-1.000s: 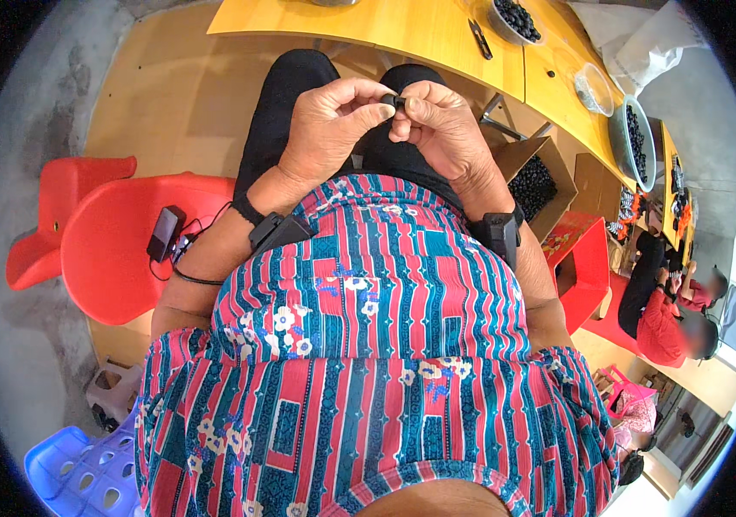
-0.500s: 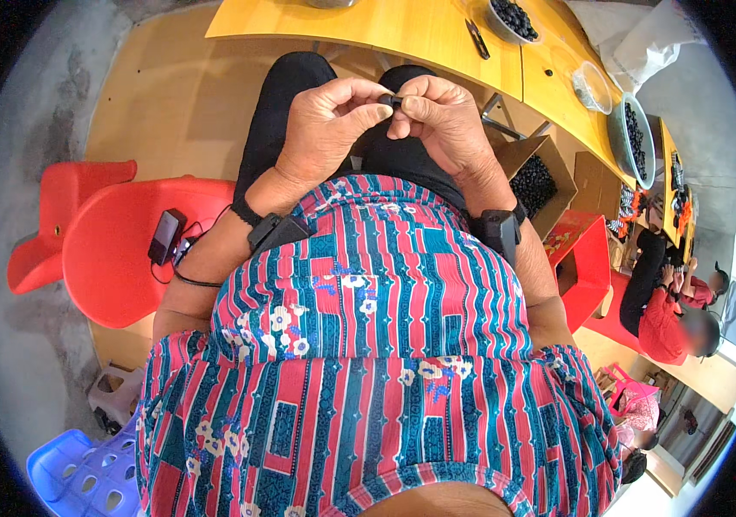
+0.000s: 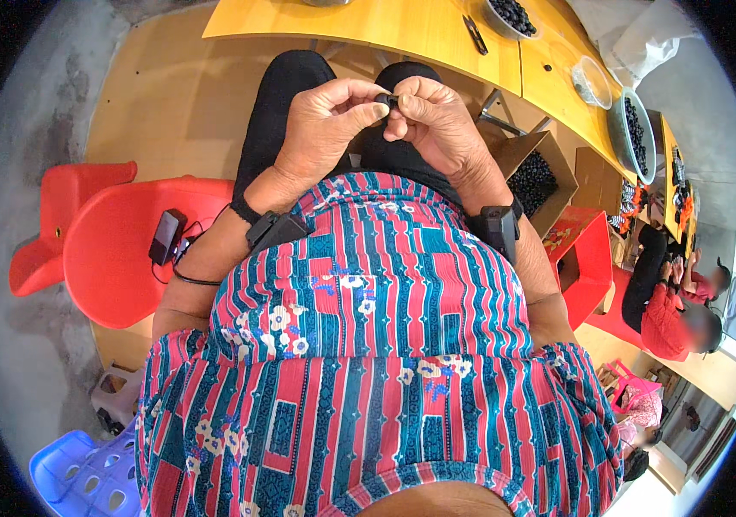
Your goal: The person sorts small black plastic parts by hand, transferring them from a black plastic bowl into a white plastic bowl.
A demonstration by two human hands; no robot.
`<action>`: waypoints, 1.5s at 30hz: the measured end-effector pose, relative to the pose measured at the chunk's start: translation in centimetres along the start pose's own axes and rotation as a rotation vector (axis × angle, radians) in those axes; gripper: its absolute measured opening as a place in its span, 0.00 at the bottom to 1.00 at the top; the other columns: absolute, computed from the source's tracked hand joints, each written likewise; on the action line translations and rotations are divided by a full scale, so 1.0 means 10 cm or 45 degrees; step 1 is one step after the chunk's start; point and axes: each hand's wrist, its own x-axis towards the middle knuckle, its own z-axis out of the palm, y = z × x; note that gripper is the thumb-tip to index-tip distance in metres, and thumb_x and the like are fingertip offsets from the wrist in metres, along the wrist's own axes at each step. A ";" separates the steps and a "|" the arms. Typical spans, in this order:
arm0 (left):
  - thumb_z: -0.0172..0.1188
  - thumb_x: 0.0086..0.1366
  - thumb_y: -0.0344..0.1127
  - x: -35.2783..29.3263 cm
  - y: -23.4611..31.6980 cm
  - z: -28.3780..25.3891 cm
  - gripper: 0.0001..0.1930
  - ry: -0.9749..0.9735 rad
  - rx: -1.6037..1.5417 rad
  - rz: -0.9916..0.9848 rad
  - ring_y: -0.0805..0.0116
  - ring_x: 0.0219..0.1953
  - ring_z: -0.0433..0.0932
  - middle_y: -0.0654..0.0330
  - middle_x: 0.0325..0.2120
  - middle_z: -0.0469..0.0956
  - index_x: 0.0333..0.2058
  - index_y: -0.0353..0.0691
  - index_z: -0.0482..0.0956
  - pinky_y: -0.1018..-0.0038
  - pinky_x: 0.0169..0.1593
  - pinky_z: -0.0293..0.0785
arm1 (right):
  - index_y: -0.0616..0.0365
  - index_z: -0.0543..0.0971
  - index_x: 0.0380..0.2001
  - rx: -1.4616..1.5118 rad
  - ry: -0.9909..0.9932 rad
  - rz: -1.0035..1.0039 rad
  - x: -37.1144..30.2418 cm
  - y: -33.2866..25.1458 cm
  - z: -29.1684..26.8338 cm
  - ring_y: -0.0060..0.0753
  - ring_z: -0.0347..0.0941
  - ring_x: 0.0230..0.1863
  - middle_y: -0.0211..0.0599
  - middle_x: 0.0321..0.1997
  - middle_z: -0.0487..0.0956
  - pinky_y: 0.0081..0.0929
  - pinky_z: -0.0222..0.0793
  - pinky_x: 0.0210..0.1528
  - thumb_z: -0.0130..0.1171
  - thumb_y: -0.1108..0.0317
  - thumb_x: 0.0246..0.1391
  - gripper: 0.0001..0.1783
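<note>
A small black part (image 3: pixel 388 101), too small to name more exactly, is pinched between my two hands above my lap. My left hand (image 3: pixel 326 125) closes thumb and forefinger on its left side. From the other side, the thumb and fingers of my right hand (image 3: pixel 437 121) grip it too. Fingertips cover most of the part. Both wrists wear black bands with box-shaped devices, and my dark trousers show beneath the hands.
A yellow table (image 3: pixel 419 26) stands ahead, bearing a bowl of black parts (image 3: pixel 512 17), a black-handled tool (image 3: pixel 475 36) and a larger basin (image 3: pixel 633 138). A cardboard box (image 3: pixel 533 181) of black parts is at my right. Red chairs (image 3: pixel 148 250) stand left; people sit far right.
The fingers have shifted very slightly around the small black part, which shows a little more between them. Both hands otherwise keep their place and grip.
</note>
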 end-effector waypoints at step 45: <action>0.61 0.59 0.30 -0.01 -0.05 0.02 0.08 0.084 0.012 -0.029 0.83 0.31 0.69 0.69 0.27 0.74 0.36 0.35 0.80 0.85 0.36 0.67 | 0.64 0.79 0.27 -1.017 0.350 -0.603 -0.03 -0.02 0.23 0.18 0.74 0.22 0.31 0.20 0.78 0.14 0.69 0.24 0.61 0.74 0.49 0.04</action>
